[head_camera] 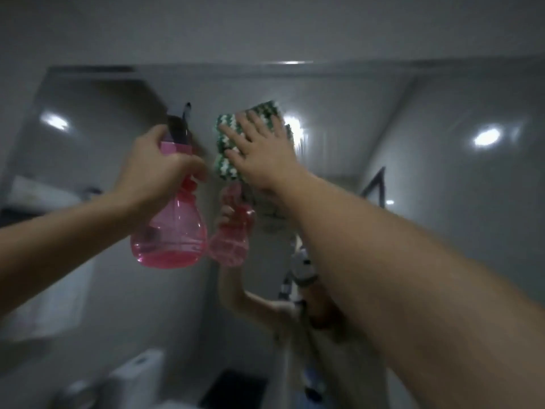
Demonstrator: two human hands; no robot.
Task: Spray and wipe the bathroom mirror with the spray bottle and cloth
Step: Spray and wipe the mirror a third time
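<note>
Head view, looking up at the mirror, and both arms are raised in front of the glass. Left hand is wrapped tight around the neck of the spray bottle, fingers curled at the trigger area under the dark nozzle head, which points toward the glass. That bottle is see-through pink plastic with a bulbous base, and there's a shallow layer of liquid pooled at the very bottom; most of the body above it looks empty. Its reflection hangs just to the right, pink and blurred, with the mirrored fingers around it.

Right hand is flat and spread wide, palm pressing the cloth against the mirror. The cloth is green and white in a zigzag knit, bunched under the fingers, peeking out above and to the left of the palm. The two hands sit near each other, not touching. Ceiling lights glare as bright spots in the glass. Everything is a bit motion-blurred.
</note>
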